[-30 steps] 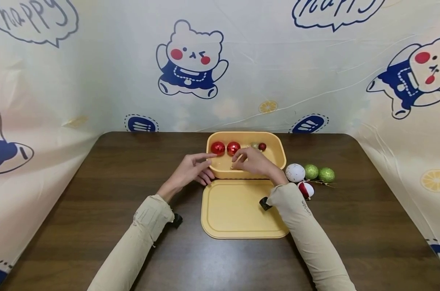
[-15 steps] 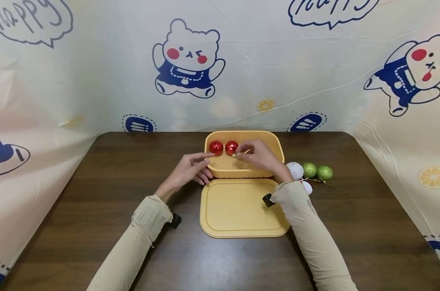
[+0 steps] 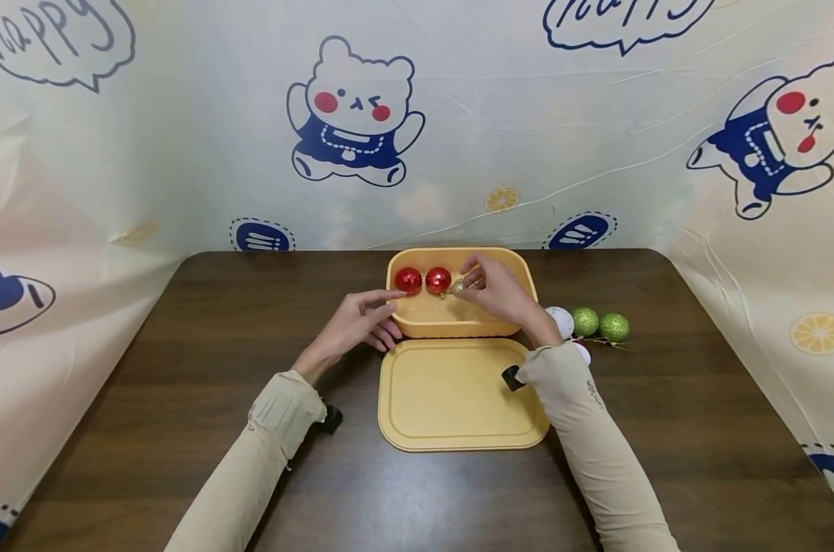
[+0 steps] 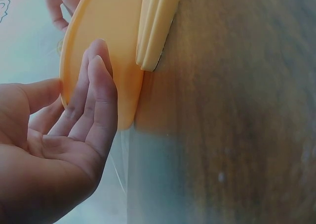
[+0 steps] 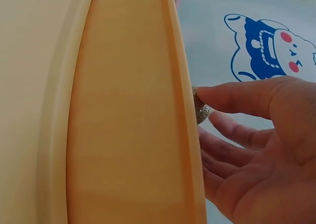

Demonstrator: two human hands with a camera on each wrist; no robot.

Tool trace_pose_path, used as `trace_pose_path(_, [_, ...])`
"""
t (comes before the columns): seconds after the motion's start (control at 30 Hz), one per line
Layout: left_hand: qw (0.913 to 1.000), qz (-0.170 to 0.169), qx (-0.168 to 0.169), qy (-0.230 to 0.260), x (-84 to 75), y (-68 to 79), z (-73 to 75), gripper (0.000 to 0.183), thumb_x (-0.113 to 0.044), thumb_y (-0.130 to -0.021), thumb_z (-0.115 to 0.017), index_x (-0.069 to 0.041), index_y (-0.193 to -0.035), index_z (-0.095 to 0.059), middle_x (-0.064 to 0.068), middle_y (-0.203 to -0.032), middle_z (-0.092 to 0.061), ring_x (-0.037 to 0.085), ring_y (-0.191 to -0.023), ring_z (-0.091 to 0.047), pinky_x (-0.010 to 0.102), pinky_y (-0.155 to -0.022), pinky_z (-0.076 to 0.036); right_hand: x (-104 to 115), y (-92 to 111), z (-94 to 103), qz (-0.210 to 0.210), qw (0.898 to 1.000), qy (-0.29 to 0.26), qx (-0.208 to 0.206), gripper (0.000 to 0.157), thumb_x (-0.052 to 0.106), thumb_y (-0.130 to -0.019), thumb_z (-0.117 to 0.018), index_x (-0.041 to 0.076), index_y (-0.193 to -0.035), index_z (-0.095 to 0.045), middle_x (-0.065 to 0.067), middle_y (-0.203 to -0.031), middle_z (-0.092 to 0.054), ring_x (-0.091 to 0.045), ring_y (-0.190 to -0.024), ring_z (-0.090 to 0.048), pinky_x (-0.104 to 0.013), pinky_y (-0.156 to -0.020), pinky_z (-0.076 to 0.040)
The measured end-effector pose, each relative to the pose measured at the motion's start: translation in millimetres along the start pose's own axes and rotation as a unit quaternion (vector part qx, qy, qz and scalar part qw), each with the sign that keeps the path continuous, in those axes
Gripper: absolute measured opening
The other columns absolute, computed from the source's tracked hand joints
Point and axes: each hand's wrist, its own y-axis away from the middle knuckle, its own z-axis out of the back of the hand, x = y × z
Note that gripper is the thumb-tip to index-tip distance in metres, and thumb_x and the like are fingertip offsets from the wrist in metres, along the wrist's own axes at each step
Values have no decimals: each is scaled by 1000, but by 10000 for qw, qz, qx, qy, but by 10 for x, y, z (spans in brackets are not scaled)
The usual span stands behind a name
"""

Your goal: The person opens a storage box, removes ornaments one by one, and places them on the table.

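Observation:
A yellow box [image 3: 417, 330] stands at the far side of the table, with two shiny red baubles [image 3: 408, 280] in its left part. My right hand [image 3: 503, 295] reaches into it and pinches a small gold glitter bauble [image 3: 457, 287] between thumb and fingers, just right of the second red bauble [image 3: 438, 280]. In the right wrist view, the box wall partly hides the gold glitter bauble [image 5: 201, 108]. My left hand [image 3: 351, 326] rests at the left end of the box, fingers extended, the thumb [image 4: 47, 93] at the rim and the other fingers along the outside wall.
A flat yellow lid [image 3: 458, 399] lies in front of the box. To its right lie two green glitter baubles [image 3: 613, 327] and a white bauble [image 3: 560, 320]; another white one [image 3: 582, 353] is mostly hidden by my right sleeve. A printed curtain hangs behind the table.
My right hand moves slightly back and right inside the box, and the gold bauble comes into view at its fingertips. My left hand stays at the box's left end.

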Motion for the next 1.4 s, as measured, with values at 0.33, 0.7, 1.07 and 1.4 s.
trace_pose_path(0.33, [10000,-44,3,-10,15,-7,3,40,-20,-106,-50,-6,-144,-52,27,-85,-70,31,-64,-71,50,-61,-60,13,16,21,308,9987,417,9,24,9,-96,-63,-1,-117,-71,-12,-106,-72,-25,-93,-66,-39,-82,-54])
trace_pose_path(0.7, [10000,-19,-25,10,-9,5,17,40,-20,-106,-50,-7,-144,-53,28,-86,-70,32,-65,-71,49,-62,-60,69,67,54,342,9982,490,-64,26,12,-97,-64,1,-121,-66,-12,-104,-72,-25,-94,-66,-40,-82,-54])
trace_pose_path(1.07, [10000,-35,4,-35,-2,8,10,41,-25,-106,-50,-7,-144,-53,30,-87,-70,31,-65,-71,47,-62,-61,156,212,133,591,9969,480,-176,19,11,-98,-63,1,-112,-70,-10,-102,-71,-22,-94,-66,-41,-87,-55])
trace_pose_path(1.4, [9999,-67,40,-72,-13,15,15,41,-23,-106,-50,-7,-144,-53,32,-89,-69,33,-66,-71,44,-60,-61,170,366,203,788,9944,616,-333,19,10,-97,-65,4,-114,-71,-9,-103,-72,-23,-96,-68,-43,-85,-58])
